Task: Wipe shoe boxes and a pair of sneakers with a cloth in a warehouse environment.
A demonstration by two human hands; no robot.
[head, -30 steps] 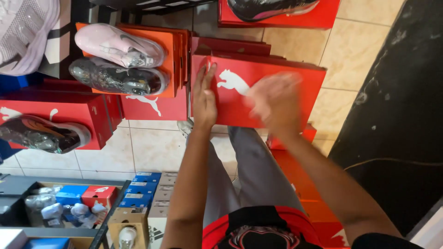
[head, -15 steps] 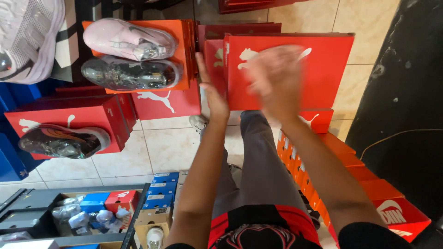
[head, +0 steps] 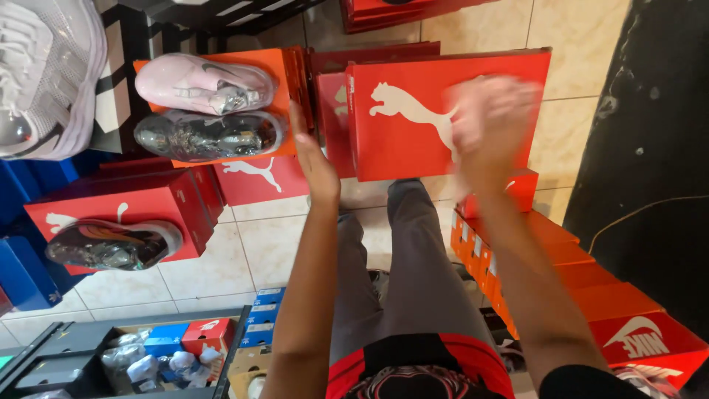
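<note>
The red shoebox (head: pixel 413 118) is up in front of the person, above their knees, its broad lid with a white leaping-animal logo turned toward the head camera. The left hand (head: pixel 314 159) lies flat along the box's left edge, fingers straight and pressed together, palm against the cardboard. The right hand (head: pixel 491 122) is on the box's right part, over the lid; it is blurred, so I cannot tell how its fingers sit, only that it looks open against the lid rather than fisted.

Just behind the box, on its left, stands a second red box (head: pixel 332 122), and darker red boxes show above it. Left of those, an orange box (head: pixel 284 96) carries a pale pink shoe (head: pixel 203 83) and, just below it, a dark glossy shoe wrapped in clear film (head: pixel 207 135). Lower left, another red box (head: pixel 129 203) bears a dark wrapped shoe (head: pixel 111 245). A white sneaker (head: pixel 44 74) fills the top left corner.

To the person's right a stack of orange boxes (head: pixel 576 273) runs down beside the leg in grey trousers (head: pixel 421 258). The floor is cream tile (head: pixel 258 251) with grey grout; on the far right lies a black mat (head: pixel 650 148). At the bottom left a dark crate (head: pixel 81 355) holds small blue and red cartons.
</note>
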